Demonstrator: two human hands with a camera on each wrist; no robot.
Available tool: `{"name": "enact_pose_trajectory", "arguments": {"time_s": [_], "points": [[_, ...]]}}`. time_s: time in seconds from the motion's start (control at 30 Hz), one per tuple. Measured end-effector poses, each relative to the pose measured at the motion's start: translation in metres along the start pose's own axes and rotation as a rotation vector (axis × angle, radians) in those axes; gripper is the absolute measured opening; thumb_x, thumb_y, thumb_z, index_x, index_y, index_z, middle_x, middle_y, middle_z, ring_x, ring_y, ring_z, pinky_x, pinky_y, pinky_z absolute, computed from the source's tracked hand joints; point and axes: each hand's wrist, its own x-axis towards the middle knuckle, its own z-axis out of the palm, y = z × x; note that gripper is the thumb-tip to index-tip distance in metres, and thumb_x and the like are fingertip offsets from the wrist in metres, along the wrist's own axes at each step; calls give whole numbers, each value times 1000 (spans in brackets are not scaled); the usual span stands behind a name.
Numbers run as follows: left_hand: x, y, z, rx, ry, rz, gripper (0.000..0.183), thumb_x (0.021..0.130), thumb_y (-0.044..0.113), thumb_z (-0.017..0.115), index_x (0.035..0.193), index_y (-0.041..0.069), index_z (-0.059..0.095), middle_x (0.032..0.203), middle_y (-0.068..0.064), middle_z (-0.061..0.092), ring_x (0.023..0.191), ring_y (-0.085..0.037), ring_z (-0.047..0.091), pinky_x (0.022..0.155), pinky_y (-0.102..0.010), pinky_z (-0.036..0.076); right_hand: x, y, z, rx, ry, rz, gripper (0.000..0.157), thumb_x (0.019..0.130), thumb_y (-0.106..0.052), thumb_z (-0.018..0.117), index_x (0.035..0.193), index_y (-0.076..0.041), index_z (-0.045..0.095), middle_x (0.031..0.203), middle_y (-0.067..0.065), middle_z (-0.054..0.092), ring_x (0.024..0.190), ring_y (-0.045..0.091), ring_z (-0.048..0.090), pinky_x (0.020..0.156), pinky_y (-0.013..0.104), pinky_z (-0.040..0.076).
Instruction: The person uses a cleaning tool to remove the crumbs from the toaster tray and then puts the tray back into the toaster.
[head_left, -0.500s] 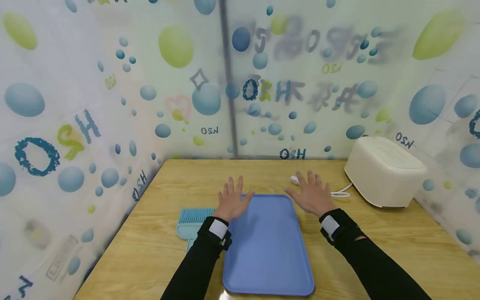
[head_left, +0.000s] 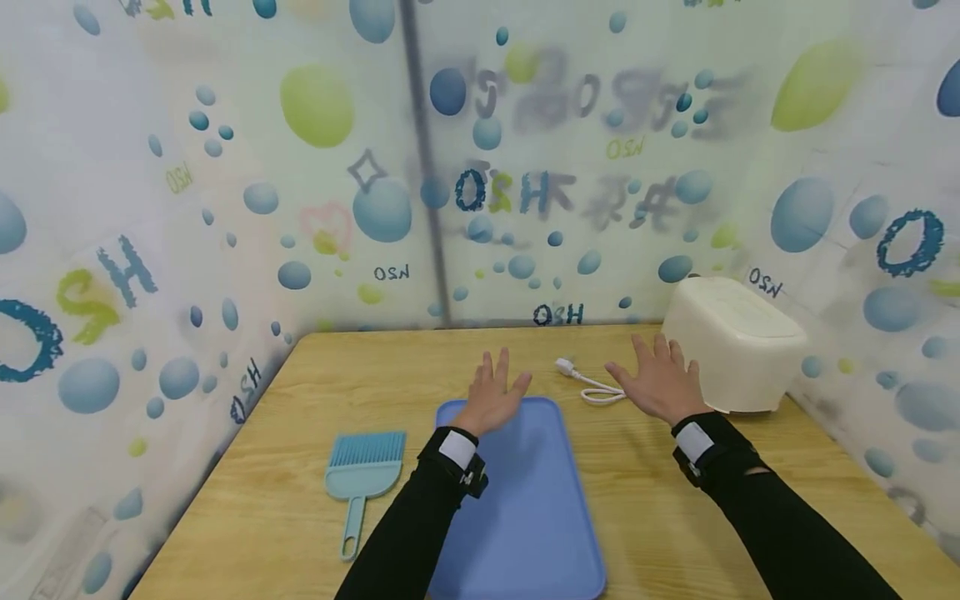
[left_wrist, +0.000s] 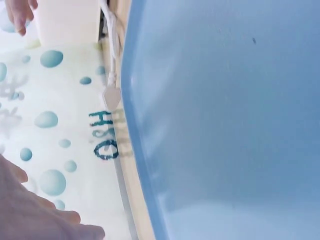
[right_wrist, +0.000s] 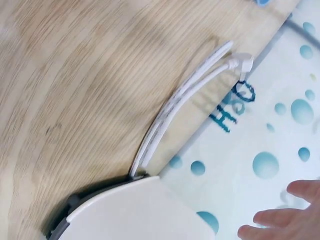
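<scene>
Lowering the right hand (head_left: 663, 385) carelessly could, I judge, snag the white cord (head_left: 592, 381), since it loops just to that hand's left and runs behind it; a tug there might drag the cream appliance (head_left: 731, 342). If I swung the left arm outward, its black sleeve (head_left: 412, 533) could knock the light-blue sweeping tool (head_left: 363, 482), whose handle lies close by. A hard push from the left hand (head_left: 491, 404) might slide the smooth-looking blue tray (head_left: 517, 517).

Both hands look empty to me, fingers spread wide. The tray lies flat on the desk (head_left: 255, 500), below the left hand and forearm; the appliance stands just beyond the right hand. How high either palm hangs, I cannot tell.
</scene>
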Motion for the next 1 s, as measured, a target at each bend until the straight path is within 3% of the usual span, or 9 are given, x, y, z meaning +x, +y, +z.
{"name": "enact_pose_trajectory", "arguments": {"time_s": [0.2,0.47,0.7,1.0], "points": [[6,15,16,-86,25,44,73,108,53,29,164,12,7,168,-21,-4,154,-41,1,122,-59,10,-5,13,-12,-7,30,7,90,102,-63,38,157,7,23,157,43,9,143,63,7,108,81,8],[14,36,35,-113,26,60,71,109,49,31,164,10,10,168,-23,1,154,-42,6,121,-60,15,-9,39,-27,-25,174,-10,80,105,-54,43,154,8,28,153,45,17,141,64,14,106,81,14],[19,44,48,-153,23,67,71,109,49,32,163,8,10,167,-24,1,153,-44,7,121,-60,18,-7,65,-46,-66,225,27,81,104,-55,42,153,8,29,152,46,16,141,64,12,107,80,11],[21,53,55,-188,13,60,68,110,43,35,163,9,11,166,-27,3,151,-48,10,119,-62,20,-10,109,-75,-79,265,121,84,103,-58,39,153,9,25,150,48,13,139,65,10,105,83,9]]}}
